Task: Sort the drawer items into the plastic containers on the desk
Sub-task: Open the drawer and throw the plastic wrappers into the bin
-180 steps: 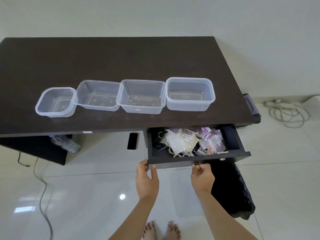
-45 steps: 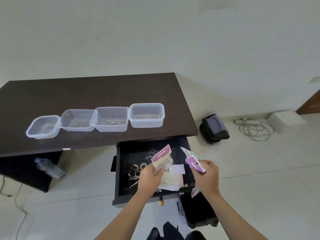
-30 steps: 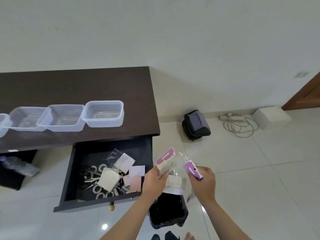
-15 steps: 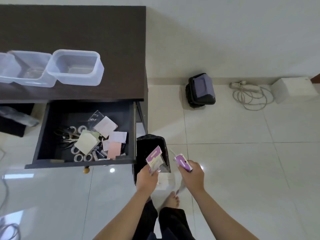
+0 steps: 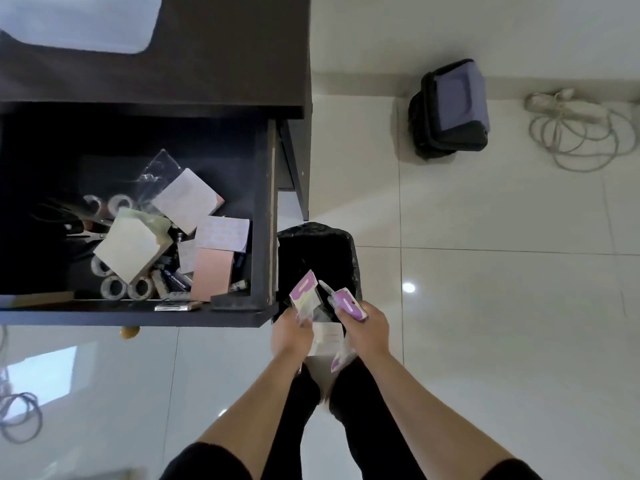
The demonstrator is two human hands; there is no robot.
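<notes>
My left hand (image 5: 290,332) grips a small clear packet with a purple header card (image 5: 304,293). My right hand (image 5: 366,327) grips another purple-topped packet (image 5: 349,304), and more clear packets (image 5: 327,337) hang between and below both hands. Both hands are over the near rim of a black-lined waste bin (image 5: 316,252) standing right of the open drawer (image 5: 266,216). In the drawer lie sticky-note pads (image 5: 133,244), tape rolls (image 5: 112,289), scissors (image 5: 74,225) and batteries (image 5: 173,282). One plastic container (image 5: 79,26) shows at the top left on the dark desk (image 5: 225,57).
A black and purple bag (image 5: 450,109) sits on the tiled floor by the wall, with a coiled white power strip cable (image 5: 581,133) to its right. A dark cable (image 5: 17,417) lies on the floor at the far left. My legs are below the hands.
Since the drawer was pulled open, both hands took purple-topped packets out of it. They carried them rightward and down, from over the drawer to over the black bin, as my view tilted downward.
</notes>
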